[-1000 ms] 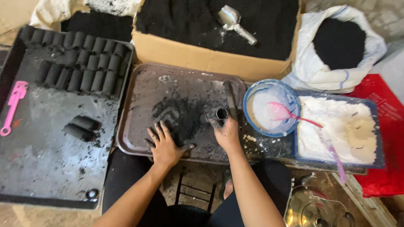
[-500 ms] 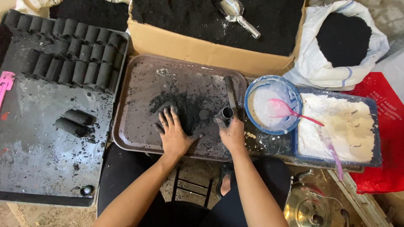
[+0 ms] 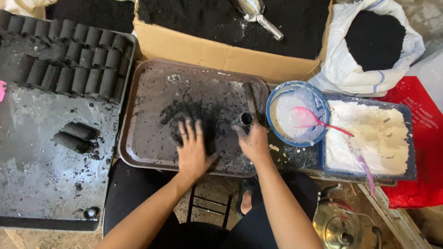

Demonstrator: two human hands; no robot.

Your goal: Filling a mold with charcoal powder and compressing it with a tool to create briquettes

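The right hand (image 3: 253,142) grips a short black tube mould (image 3: 243,121), rigid and best held around its barrel, upright on the brown tray (image 3: 147,92); the left hand (image 3: 193,152), fingers spread, presses flat on loose, crumbly black charcoal paste (image 3: 194,113) beside it

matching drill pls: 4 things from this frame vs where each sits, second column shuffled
1. pink spoon
2. metal scoop
3. black tube
4. two loose black cylinders

A. in the right hand
B. on the left tray, apart from the rows
C. in the blue bowl
D. in the cardboard box

Pairs: 1-C, 2-D, 3-A, 4-B
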